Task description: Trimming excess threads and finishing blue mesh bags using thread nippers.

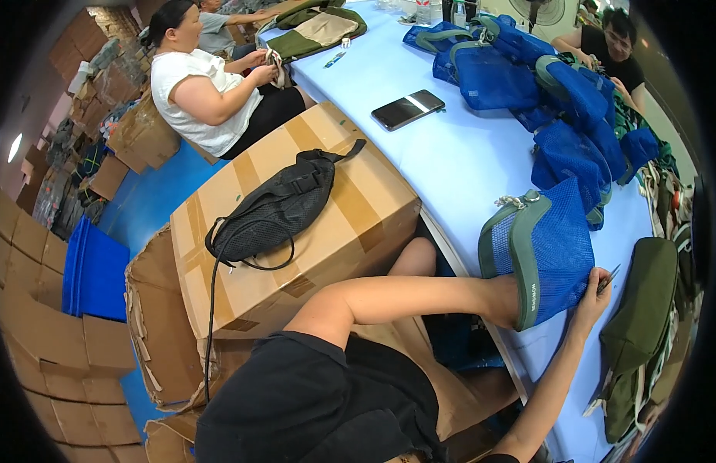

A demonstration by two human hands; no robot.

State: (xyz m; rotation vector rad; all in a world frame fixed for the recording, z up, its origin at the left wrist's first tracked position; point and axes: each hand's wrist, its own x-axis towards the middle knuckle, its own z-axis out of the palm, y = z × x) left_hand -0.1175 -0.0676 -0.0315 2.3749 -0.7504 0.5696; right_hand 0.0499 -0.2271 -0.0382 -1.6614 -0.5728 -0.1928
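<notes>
A blue mesh bag (562, 239) with grey-green trim and a cord at its opening stands over the table's near right part. My left hand reaches into it through the opening; the left wrist (496, 299) shows at the trim, while the fingers are hidden inside. At the bag's right lower corner, my right hand (591, 299) is closed around small thread snips (606, 281), with the dark blades pointing up and away. Its fingertips are against or very close to the mesh.
More blue mesh bags (496, 77) lie heaped across the table (450, 177). A phone (408, 109) rests near its left edge. Olive-green bags (641, 309) lie at right. A black waist bag (281, 204) with a cable sits on a large carton (358, 224). Co-workers (211, 92) sit around.
</notes>
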